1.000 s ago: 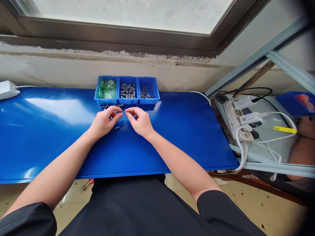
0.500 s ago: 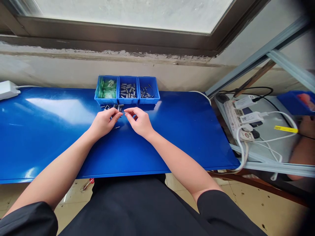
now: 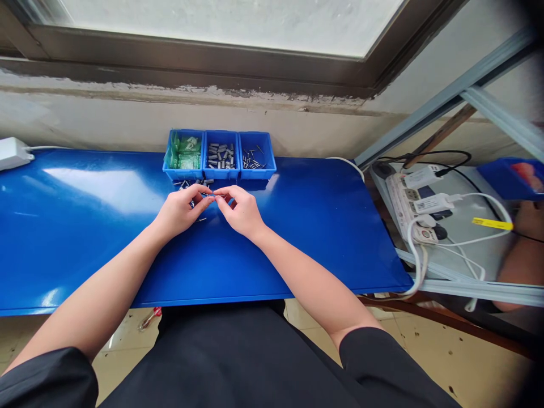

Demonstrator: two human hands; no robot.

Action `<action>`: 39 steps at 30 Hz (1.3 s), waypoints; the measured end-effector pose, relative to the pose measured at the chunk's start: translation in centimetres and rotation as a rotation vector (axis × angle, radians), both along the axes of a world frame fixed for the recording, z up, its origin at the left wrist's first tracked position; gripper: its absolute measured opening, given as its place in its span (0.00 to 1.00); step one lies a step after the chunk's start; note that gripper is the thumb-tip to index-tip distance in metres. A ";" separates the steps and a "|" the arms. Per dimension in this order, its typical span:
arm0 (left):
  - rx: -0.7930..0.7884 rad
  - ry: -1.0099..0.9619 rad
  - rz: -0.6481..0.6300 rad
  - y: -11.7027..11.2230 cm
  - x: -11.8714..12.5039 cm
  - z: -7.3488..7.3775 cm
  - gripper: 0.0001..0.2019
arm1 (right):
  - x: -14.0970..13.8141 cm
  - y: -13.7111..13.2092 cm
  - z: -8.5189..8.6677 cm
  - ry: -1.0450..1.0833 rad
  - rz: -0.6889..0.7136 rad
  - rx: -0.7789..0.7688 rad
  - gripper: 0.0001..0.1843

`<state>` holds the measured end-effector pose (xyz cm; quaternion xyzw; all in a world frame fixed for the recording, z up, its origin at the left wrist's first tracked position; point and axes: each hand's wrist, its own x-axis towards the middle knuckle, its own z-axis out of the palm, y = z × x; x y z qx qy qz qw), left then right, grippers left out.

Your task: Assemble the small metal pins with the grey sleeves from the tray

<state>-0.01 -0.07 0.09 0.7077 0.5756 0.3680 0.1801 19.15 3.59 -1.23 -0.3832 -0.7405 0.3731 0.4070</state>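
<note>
Both hands meet over the tabletop [image 3: 314,238], thumbs and forefingers pinched, tips nearly touching. Left hand [image 3: 178,215]: gripping a thin metal piece [image 3: 213,196] at its fingertips. Right hand [image 3: 244,212]: pinching at the same piece from the other side. Piece lies between the two hands, mostly covered by the fingers; whether it is one part or two being fitted cannot be told.

Beyond the left hand, partly hidden by it: a small group of loose dark and metallic parts [image 3: 185,185]. Just nearer the body from the left fingertips: a single slim pin [image 3: 201,220], lying flat, apart from that group.

Straight beyond both hands, three blue bins side by side: left bin [image 3: 182,174] with green packets, middle bin [image 3: 221,175] with grey cylinders, right bin [image 3: 258,174] with thin pins.

Progress, by judgement: handling of the held piece is under way, not finished. Middle and right bins both hold stock, so more pieces appear available. Whether any loose part is a completed one: not determinable.
</note>
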 end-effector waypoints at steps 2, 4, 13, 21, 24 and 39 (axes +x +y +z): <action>0.016 -0.008 -0.006 0.0 0.0 -0.2 0.17 | 0.0 0.0 0.0 -0.001 -0.005 -0.003 0.13; 0.033 -0.011 -0.015 0.0 0.0 -0.3 0.15 | 0.0 0.0 0.0 0.006 -0.009 0.002 0.14; 0.062 -0.006 -0.019 0.0 -0.1 -0.2 0.14 | 0.0 0.0 -0.2 -0.003 -0.003 0.004 0.14; 0.056 0.009 -0.035 0.1 -0.3 -0.4 0.15 | 0.0 0.1 -0.3 -0.014 -0.002 0.003 0.14; 0.051 0.005 -0.038 0.1 -0.3 -0.3 0.17 | 0.0 0.0 -0.2 -0.010 -0.004 0.001 0.14; 0.066 0.039 -0.033 0.1 -0.1 0.0 0.21 | 0.0 -0.1 -0.1 0.002 0.029 0.012 0.14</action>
